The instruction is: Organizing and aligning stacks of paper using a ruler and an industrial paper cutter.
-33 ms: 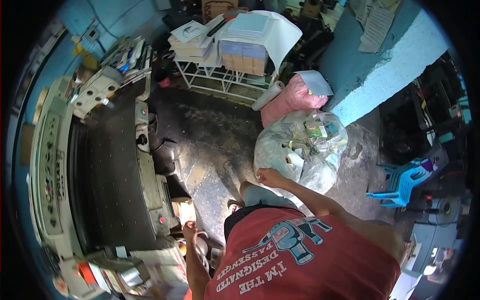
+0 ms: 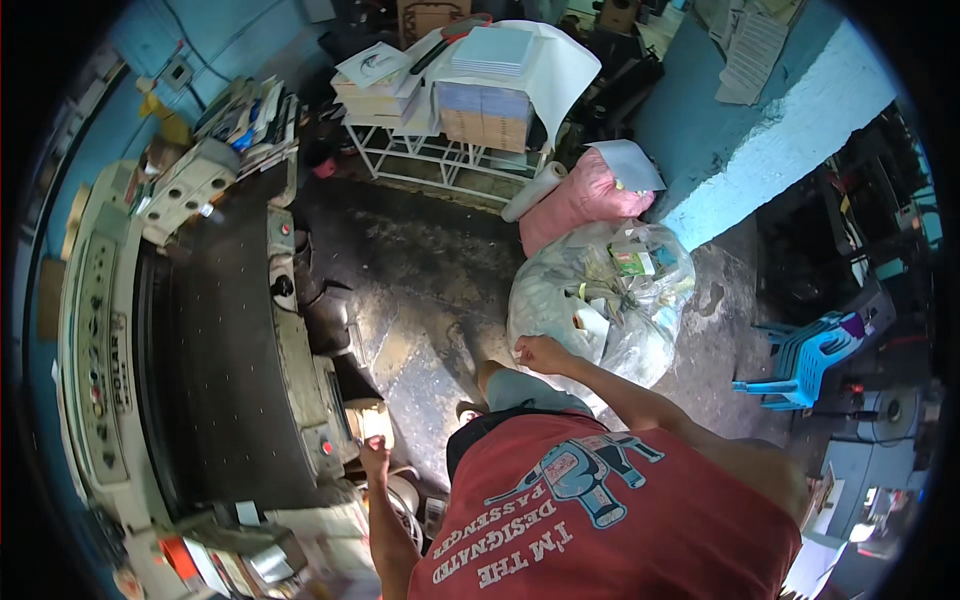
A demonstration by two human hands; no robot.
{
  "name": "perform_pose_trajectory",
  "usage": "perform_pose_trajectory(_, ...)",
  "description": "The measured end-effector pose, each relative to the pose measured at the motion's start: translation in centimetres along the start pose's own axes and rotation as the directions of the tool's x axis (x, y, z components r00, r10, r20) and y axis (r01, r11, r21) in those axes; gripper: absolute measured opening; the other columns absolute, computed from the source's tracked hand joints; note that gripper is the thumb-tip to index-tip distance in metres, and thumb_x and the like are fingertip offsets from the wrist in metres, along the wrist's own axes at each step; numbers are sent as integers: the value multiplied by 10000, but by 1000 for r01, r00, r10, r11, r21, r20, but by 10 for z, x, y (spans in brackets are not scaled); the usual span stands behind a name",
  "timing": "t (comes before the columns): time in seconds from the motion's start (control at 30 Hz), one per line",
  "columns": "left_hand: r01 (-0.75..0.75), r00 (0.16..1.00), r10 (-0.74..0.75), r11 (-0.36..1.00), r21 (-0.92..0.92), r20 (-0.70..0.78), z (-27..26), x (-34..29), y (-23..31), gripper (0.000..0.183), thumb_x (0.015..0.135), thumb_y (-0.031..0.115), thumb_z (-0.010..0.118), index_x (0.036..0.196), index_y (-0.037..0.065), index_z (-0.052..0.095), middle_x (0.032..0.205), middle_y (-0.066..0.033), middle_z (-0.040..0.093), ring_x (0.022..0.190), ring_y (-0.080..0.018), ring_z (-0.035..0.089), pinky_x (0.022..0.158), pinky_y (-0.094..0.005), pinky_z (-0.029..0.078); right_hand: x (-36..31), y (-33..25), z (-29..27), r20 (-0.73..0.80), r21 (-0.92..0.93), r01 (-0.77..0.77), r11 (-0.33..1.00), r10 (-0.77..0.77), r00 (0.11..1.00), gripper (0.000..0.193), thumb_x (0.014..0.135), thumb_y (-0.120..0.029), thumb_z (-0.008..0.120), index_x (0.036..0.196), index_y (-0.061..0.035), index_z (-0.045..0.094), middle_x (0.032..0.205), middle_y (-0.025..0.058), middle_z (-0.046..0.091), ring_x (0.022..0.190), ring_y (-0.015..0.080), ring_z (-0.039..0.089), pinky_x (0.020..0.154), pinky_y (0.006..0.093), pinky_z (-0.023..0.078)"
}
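My right hand hangs in front of my body with its fingers curled in, and I see nothing in them. It overlaps the near left side of a big clear plastic bag stuffed with paper and packaging scraps; whether they touch I cannot tell. Lower on the left, my left hand is closed, also with nothing visible in it. Closest to it are a tan box-like piece and the side of a large cream machine with a red button.
Beyond the bag lie a pink sack and a white roll. A white-framed table bears paper stacks. Blue plastic chairs stand right, past a blue pillar. Papers and a red-orange item lie lower left.
My left hand has shifted slightly forward, toward the tan piece. My right hand stays almost in place beside the bag. The view has moved a little.
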State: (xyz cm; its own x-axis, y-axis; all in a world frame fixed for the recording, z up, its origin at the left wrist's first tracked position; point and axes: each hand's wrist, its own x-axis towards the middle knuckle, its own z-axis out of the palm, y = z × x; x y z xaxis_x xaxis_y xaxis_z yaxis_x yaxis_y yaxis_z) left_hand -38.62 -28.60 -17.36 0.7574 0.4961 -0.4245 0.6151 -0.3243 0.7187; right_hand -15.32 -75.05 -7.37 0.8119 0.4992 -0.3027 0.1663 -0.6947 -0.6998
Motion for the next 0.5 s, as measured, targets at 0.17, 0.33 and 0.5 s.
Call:
perform_pose_trajectory(0.17,-297,953,299,954,-40,41,9,137,55,157,856,165,631,923,40,698,663,-90,661,603,-172,651,556,-316,490,60,19,-10,-35,-50,37,998,-38,999,290,833,-274,716,993,-46,633,784,118,706,772,305,694,704,411,532)
perform_pose_trajectory(0.33,-248,877,210,968,33,432,61,196,128,232,856,175,655,1041,37,688,782,-118,730,673,-180,716,617,-309,546,149,54,-37,-115,-30,-102,994,98,989,195,775,-199,711,884,-44,666,965,82,708,838,302,679,727,399,523)
perform_pose_trajectory(0.5,-409,794,210,879,246,571,64,274,214,348,872,264,691,1107,9,666,850,-170,724,767,-269,724,683,-357,551,256,54,-119,-348,114,86,990,-41,937,279,820,-214,717,1024,-38,645,936,132,696,780,277,684,696,385,529)
